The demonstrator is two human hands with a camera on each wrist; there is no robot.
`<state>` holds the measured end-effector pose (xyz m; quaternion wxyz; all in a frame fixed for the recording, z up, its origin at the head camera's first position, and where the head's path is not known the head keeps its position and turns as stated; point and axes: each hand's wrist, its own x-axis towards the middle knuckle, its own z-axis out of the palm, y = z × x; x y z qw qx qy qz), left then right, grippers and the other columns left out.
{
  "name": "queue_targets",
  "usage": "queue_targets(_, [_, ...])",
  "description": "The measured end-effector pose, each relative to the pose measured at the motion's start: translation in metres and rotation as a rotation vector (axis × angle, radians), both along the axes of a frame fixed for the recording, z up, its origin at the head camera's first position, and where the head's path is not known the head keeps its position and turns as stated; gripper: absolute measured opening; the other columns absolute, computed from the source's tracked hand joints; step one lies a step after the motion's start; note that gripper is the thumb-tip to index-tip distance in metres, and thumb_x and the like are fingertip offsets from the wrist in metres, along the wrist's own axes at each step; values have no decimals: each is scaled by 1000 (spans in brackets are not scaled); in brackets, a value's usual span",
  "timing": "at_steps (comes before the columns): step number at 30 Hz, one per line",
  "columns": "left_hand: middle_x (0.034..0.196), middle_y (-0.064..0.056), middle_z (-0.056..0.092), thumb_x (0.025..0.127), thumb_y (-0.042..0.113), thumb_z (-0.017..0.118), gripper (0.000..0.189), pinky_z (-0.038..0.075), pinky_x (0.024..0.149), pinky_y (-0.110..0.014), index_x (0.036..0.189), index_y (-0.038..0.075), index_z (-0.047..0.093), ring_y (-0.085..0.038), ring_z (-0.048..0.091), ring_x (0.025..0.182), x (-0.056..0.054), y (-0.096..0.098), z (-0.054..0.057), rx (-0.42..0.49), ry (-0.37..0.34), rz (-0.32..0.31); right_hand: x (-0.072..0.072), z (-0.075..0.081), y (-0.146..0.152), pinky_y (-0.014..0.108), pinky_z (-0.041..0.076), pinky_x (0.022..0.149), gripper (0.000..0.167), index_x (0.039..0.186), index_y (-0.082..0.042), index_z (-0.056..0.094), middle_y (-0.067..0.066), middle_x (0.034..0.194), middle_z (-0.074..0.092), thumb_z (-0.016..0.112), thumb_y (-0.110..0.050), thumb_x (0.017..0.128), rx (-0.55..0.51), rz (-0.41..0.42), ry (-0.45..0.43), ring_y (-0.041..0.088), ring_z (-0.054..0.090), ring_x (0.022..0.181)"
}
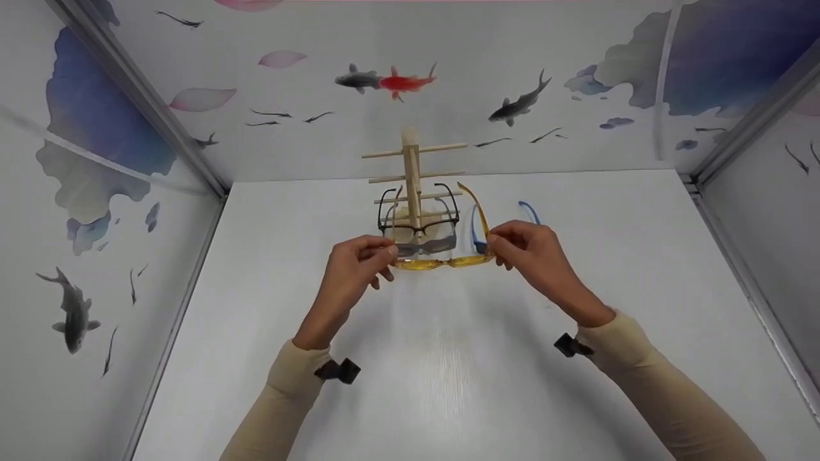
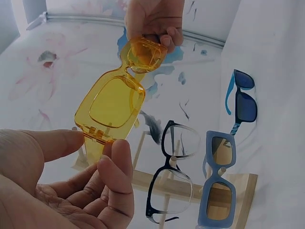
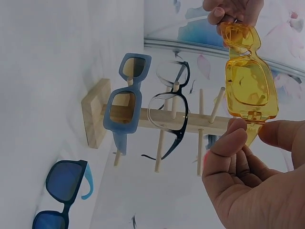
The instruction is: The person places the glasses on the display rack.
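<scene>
Yellow translucent glasses [image 1: 469, 260] are held up in front of a wooden display rack [image 1: 412, 173], temples pointing toward it. My left hand [image 1: 359, 262] pinches them at one hinge between thumb and fingers. At the other hinge my right hand [image 1: 525, 253] grips them the same way. Black-and-clear glasses [image 3: 178, 107] hang on a pair of the rack's pegs. On the pegs nearer the base sit grey-blue sunglasses [image 2: 220, 179] with brown lenses. The pegs toward the rack's top carry nothing.
Dark sunglasses with blue temples [image 3: 64, 186] rest on the white table [image 1: 288, 307] to the right of the rack. Printed panels with fish and petals [image 1: 410, 38] enclose the table at the back and sides.
</scene>
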<state>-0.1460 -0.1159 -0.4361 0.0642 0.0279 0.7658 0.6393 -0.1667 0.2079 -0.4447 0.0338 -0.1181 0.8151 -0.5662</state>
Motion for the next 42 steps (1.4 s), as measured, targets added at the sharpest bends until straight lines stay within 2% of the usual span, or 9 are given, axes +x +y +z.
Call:
queue_targets(7, [103,-10,81,108,17,72,26,54,62,-26,127,1,77,-22,73,78,-3,-2,2,-11,-7,7,-5,0,-2,28,59,71,24,119,-2,78,14,96,74,68,-22,111,2,6,20,30,67,80])
queue_targets(14, [105,-11,80,109,19,71,26,55,64,-26,127,2,77,-23,74,79,-8,-3,2,-19,-29,15,-11,0,-5,28,58,70,25,118,-2,78,16,94,74,68,-24,111,3,11,13,41,67,83])
queue_targets(21, [106,-11,80,109,20,71,28,56,64,-26,129,2,77,-22,73,80,-14,-4,4,-26,-31,13,-15,1,-6,28,58,70,24,118,-3,79,15,96,75,68,-24,111,5,12,14,29,68,82])
queue_targets(29, [105,-12,80,109,22,72,26,57,64,-27,127,3,78,-23,74,80,-18,-7,5,-26,-36,15,-17,5,-8,30,60,72,25,120,-4,79,11,107,78,68,-25,111,24,11,14,28,71,85])
queue_targets(36, [111,-19,80,110,21,70,26,55,64,-27,128,3,77,-23,74,81,-22,-10,7,-31,-27,19,-23,6,-11,28,57,69,24,118,-3,79,14,97,76,67,-23,112,18,11,25,22,64,77])
queue_targets(42, [107,-14,80,110,24,70,28,56,67,-28,128,4,77,-25,74,83,-26,-11,7,-34,-17,14,-29,7,-12,29,57,68,25,118,-4,79,14,97,76,68,-25,112,12,12,6,23,67,76])
